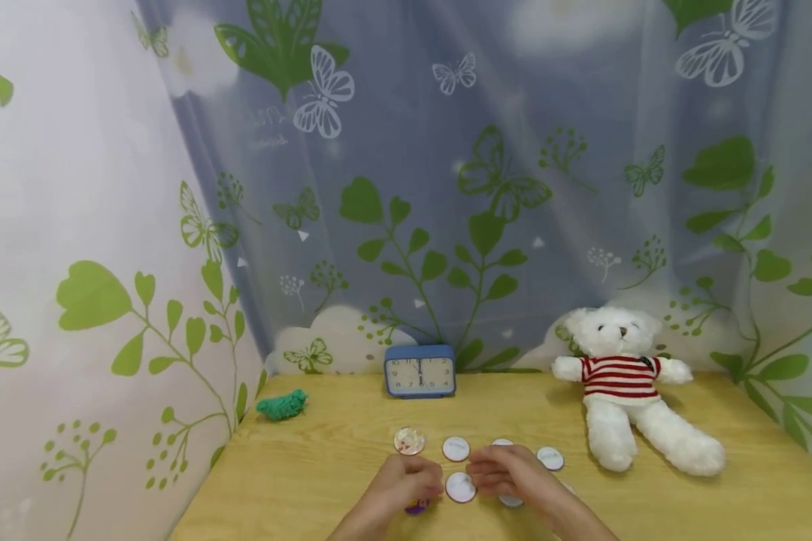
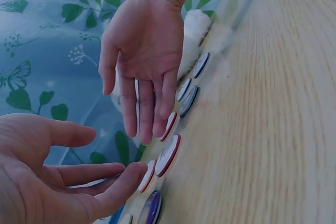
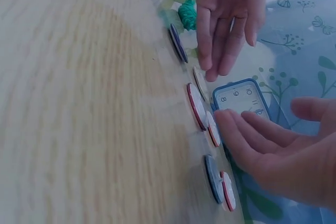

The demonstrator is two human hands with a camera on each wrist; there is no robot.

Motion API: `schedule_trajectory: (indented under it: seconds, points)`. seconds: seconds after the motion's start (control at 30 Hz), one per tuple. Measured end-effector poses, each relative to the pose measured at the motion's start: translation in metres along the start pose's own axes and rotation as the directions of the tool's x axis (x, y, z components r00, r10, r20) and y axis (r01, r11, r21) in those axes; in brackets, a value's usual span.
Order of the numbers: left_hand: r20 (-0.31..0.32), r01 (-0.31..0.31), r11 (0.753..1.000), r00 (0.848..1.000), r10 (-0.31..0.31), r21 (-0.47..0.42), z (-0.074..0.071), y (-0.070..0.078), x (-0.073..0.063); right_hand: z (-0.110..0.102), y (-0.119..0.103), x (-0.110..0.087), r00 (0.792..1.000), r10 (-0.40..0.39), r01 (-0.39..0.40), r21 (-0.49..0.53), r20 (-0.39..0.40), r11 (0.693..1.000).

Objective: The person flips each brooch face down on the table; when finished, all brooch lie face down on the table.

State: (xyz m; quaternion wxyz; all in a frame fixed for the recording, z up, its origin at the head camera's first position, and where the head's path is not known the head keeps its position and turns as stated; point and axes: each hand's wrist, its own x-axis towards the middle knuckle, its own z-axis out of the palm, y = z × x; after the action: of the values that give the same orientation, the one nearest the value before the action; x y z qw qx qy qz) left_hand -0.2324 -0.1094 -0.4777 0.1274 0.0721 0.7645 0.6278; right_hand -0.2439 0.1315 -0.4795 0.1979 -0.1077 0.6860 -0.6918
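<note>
Both hands hover above a wooden table with nothing in their fingers. My left hand (image 1: 406, 481) is over a purple badge (image 1: 416, 508), its fingers loosely bent. Facing it, palm inward, my right hand (image 1: 514, 473) has its fingers extended and partly hides two white badges. Between the hands lies a round button badge (image 1: 461, 488), white back up with a red rim. Another white-backed badge (image 1: 456, 449) sits just behind it. A cream patterned badge (image 1: 409, 441) is beyond the left hand; a further white badge (image 1: 550, 458) lies right of the right hand.
A blue clock (image 1: 420, 372) stands at the table's back edge. To its left is a green crumpled object (image 1: 283, 406). A white teddy bear (image 1: 620, 387) in a red striped shirt sits at the right. A printed curtain (image 1: 406, 188) hangs behind the table (image 1: 298, 466).
</note>
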Motion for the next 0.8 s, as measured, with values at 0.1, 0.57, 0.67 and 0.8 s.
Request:
schedule_trajectory:
  seconds: [0.1, 0.57, 0.67, 0.8]
  points:
    - [-0.009, 0.010, 1.000, 1.000, -0.010, 0.011, -0.006, 0.007, 0.001, 0.003, -0.001, 0.003, 0.999, -0.030, 0.029, 0.026, 0.031, 0.999]
    - [-0.086, -0.059, 0.997, 0.994, 0.063, 0.043, -0.037, -0.003, -0.007, 0.040, 0.004, 0.015, 0.999, -0.028, 0.023, 0.123, 0.040, 0.992]
    - [-0.094, -0.038, 0.997, 0.995, 0.044, 0.065, -0.045, -0.007, -0.010, 0.048, 0.005, 0.016, 0.999, -0.015, 0.012, 0.107, 0.030, 0.994]
    - [-0.098, 0.038, 0.996, 0.995, -0.030, 0.083, -0.054, -0.009, -0.015, 0.055, 0.004, 0.016, 1.000, -0.002, 0.001, 0.063, 0.017, 0.998]
